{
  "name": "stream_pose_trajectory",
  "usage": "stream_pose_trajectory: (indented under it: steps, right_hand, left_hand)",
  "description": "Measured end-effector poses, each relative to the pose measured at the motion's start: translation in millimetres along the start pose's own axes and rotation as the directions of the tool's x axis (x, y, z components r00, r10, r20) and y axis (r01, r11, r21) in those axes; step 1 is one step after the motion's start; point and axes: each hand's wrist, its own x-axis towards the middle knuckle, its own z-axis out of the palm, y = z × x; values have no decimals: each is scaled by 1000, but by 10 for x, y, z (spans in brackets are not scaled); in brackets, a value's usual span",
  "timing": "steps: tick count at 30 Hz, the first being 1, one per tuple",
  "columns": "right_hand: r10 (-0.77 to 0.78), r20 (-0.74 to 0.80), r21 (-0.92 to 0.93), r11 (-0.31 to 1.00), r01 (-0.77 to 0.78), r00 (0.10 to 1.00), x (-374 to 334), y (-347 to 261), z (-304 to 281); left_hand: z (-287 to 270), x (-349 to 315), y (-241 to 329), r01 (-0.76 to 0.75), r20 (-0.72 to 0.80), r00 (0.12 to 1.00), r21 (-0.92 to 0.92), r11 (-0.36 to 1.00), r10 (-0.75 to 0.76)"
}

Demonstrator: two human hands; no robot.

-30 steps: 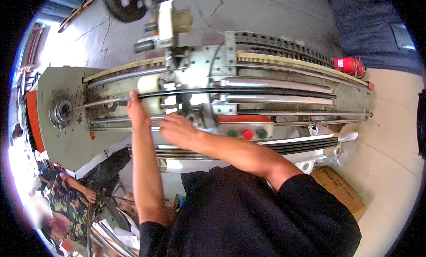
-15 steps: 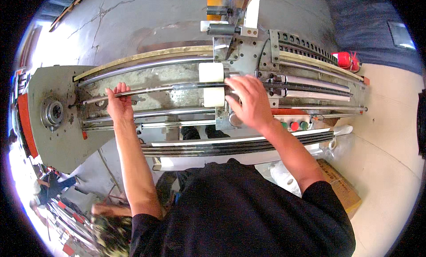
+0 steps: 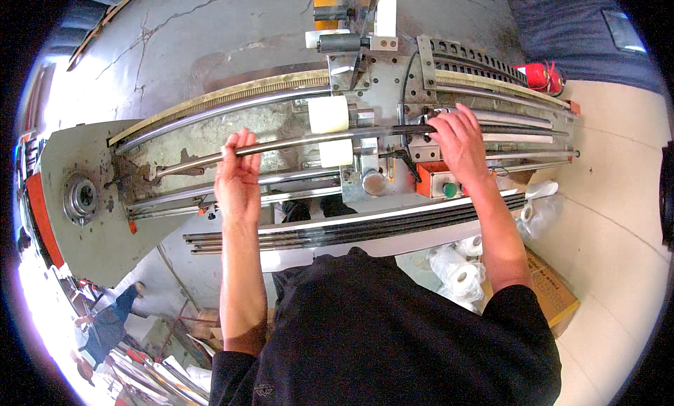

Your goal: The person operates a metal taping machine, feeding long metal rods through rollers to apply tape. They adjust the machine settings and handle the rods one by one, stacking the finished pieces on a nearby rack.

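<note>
A long thin rod (image 3: 295, 142), bare metal to the left and dark to the right, lies lengthwise over the machine bed, passing between two white rollers (image 3: 328, 115). My left hand (image 3: 239, 178) holds its metal part from below, thumb on the near side and fingers on the far side. Further right, past the rollers, my right hand (image 3: 460, 143) has its fingers bent over the dark part. Part of the grip there is hidden behind the hand. The rod's left end hangs short of the grey headstock (image 3: 84, 192).
Several dark rods (image 3: 337, 230) lie in a white trough before me. A red control box (image 3: 430, 181) with a green button sits below my right hand. Clear film rolls (image 3: 463, 276) and a cardboard box (image 3: 551, 294) stand lower right. Another person (image 3: 112, 325) is at the lower left.
The rod has shifted right, its left end now farther from the headstock. Both my hands have moved right too. A person close by at the lower left has gone out of view.
</note>
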Motion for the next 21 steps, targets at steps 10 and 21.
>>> stream_pose_trajectory:
  steps: [10,21]
  right_hand:
    - [42,38,19,999,-42,998,-67,189,145]
    - [799,-334,525,599,-605,500,-821,1169,11]
  left_hand:
    - [-13,210,-234,20,3,1000,-8,1000,-20]
    - [663,-46,-989,69,-172,985,371,926,-4]
